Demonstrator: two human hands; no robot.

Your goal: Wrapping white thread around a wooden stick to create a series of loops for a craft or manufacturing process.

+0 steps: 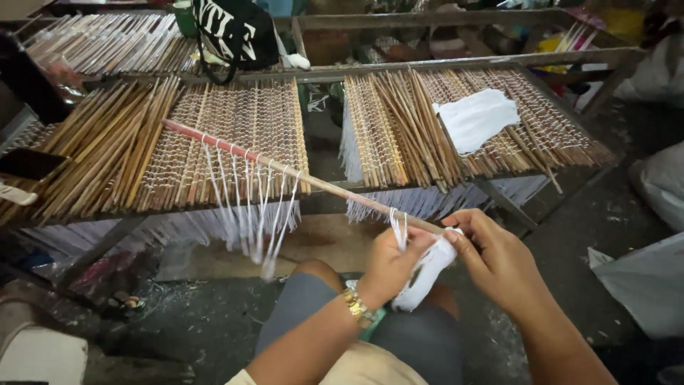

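Left hand (pixel 390 265) clamped on bundle of white strings (pixel 426 274), right hand (pixel 496 258) pinching near end of long bamboo stick (pixel 299 175) hung with looped strings, above racks of sticks (pixel 235 135).

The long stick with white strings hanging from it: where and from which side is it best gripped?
Probably at the bare near end of the stick, from below, where the left hand already is; the strings crowd its far, red-tipped half.
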